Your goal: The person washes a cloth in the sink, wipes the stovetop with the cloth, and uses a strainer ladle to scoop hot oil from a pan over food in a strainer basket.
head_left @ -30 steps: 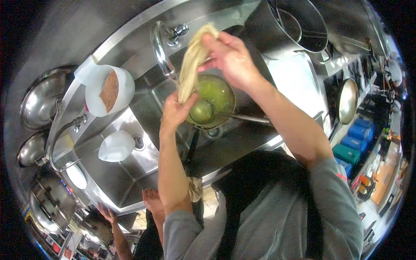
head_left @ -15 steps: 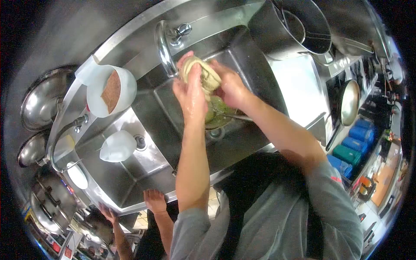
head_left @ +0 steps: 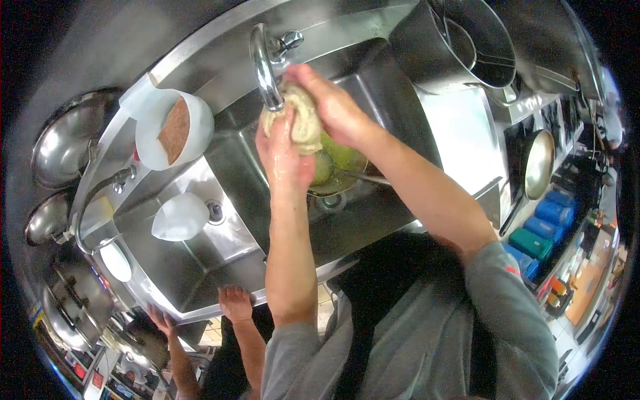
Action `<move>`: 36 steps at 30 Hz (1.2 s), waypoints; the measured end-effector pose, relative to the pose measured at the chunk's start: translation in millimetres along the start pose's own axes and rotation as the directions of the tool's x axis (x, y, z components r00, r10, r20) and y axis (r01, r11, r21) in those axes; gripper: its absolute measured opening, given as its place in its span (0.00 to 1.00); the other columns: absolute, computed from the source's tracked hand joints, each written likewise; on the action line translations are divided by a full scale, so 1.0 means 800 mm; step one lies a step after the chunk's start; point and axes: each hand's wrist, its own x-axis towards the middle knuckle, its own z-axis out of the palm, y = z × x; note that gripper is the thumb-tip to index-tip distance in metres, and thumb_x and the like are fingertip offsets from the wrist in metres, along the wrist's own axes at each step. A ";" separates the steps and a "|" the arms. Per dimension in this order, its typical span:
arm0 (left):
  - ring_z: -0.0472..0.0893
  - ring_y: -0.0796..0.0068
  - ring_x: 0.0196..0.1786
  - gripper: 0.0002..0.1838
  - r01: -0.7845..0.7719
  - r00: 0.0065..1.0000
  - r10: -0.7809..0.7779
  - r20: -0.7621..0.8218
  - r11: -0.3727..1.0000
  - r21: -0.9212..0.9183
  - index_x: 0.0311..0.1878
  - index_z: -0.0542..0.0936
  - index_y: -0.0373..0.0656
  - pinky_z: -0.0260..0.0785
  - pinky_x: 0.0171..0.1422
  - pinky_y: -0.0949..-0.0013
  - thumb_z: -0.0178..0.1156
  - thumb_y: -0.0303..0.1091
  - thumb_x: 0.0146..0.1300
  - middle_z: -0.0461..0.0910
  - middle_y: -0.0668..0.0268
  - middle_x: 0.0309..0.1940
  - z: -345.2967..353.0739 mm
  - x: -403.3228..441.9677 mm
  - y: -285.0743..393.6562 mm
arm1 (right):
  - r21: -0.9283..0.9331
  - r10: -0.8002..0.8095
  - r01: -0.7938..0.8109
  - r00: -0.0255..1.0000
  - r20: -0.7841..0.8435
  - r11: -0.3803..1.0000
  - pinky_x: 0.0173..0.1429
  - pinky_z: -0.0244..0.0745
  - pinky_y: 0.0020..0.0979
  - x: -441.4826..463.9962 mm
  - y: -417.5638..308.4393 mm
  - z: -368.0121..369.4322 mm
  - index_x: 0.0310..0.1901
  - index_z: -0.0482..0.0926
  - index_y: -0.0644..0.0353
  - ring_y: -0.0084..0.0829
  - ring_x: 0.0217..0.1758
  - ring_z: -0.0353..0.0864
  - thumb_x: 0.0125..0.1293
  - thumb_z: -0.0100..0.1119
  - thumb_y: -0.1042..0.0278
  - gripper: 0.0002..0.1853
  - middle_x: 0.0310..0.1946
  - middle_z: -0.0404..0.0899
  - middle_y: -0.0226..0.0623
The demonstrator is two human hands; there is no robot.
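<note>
Your left hand (head_left: 283, 160) and right hand (head_left: 333, 108) clasp the bunched cream cloth (head_left: 305, 123) by the faucet (head_left: 267, 79), upper centre of the frame; looks light, soft, wet, likely slippery, so best gripped round its thick folded middle

I'm in a professional-looking kitchen. A double steel sink (head_left: 393, 100) fills the middle of my view, with a deep pot (head_left: 427, 53) at upper right and a frying pan (head_left: 540, 165) at right.

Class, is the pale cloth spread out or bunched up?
Bunched up: the cloth forms a compact wad between the left hand and right hand.
</note>
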 end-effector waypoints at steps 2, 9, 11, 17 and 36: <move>0.81 0.70 0.55 0.20 0.006 1.000 -0.008 0.027 0.997 0.076 0.59 0.77 0.34 0.75 0.59 0.65 0.64 0.31 0.67 0.80 0.59 0.55 0.007 -0.003 -0.001 | 0.517 0.310 -0.368 0.930 0.198 0.773 0.74 0.66 0.35 -0.013 0.008 -0.018 0.66 0.74 0.55 0.36 0.69 0.73 0.77 0.43 0.36 0.32 0.64 0.76 0.39; 0.79 0.63 0.60 0.23 -0.306 0.948 0.069 0.309 0.452 0.838 0.63 0.79 0.42 0.73 0.65 0.58 0.61 0.45 0.71 0.78 0.55 0.60 -0.018 0.041 0.007 | 0.481 0.375 -0.461 0.887 0.269 0.745 0.53 0.80 0.39 -0.045 -0.001 -0.022 0.62 0.75 0.56 0.33 0.54 0.82 0.72 0.53 0.34 0.33 0.55 0.81 0.36; 0.77 0.57 0.65 0.24 0.235 0.830 -0.383 0.406 0.900 0.368 0.62 0.79 0.42 0.69 0.69 0.46 0.56 0.49 0.73 0.78 0.53 0.62 -0.038 0.055 0.018 | 0.301 0.418 -0.481 0.873 0.251 0.824 0.35 0.81 0.34 -0.051 -0.007 -0.019 0.63 0.72 0.55 0.28 0.41 0.84 0.67 0.68 0.48 0.30 0.48 0.81 0.35; 0.82 0.60 0.57 0.20 0.341 0.819 -0.468 0.332 0.862 0.375 0.39 0.80 0.39 0.76 0.61 0.59 0.57 0.49 0.75 0.84 0.55 0.41 -0.018 0.071 0.008 | 0.025 0.286 -0.295 0.940 0.185 0.955 0.45 0.80 0.32 -0.054 0.003 -0.009 0.66 0.68 0.56 0.28 0.48 0.82 0.58 0.72 0.62 0.35 0.47 0.80 0.35; 0.83 0.67 0.45 0.21 -0.060 0.998 0.060 0.002 0.996 0.066 0.60 0.71 0.38 0.79 0.45 0.64 0.63 0.39 0.72 0.80 0.60 0.46 -0.016 0.048 0.001 | -0.405 -0.171 0.278 0.945 0.279 0.871 0.70 0.70 0.42 -0.036 -0.016 -0.012 0.71 0.62 0.67 0.42 0.70 0.71 0.65 0.69 0.61 0.38 0.70 0.67 0.51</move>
